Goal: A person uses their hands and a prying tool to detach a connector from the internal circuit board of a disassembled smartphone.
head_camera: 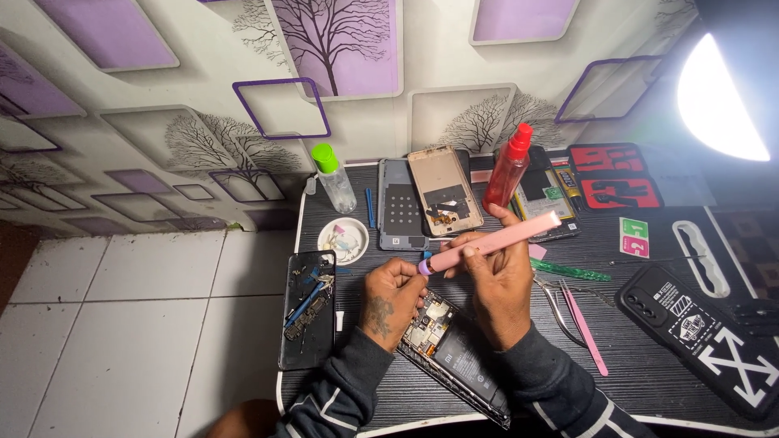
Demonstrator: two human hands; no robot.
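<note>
Right hand [501, 280] grips one pink pen-shaped tool [491, 241], fingers wrapped round its shaft. Left hand [392, 294] pinches the tool's purple tip, over one opened phone [454, 353] lying on the dark table [649, 365] below both hands.

Bottles: two, one clear with green cap [333, 177], one red [509, 172].

One white dish [343, 240] holds small bits. One black tray [308, 308] holds parts and a blue tool.

One green-white square label [634, 238] lies right of the bottles; one red-black flat package [614, 176] lies at the back right.
</note>
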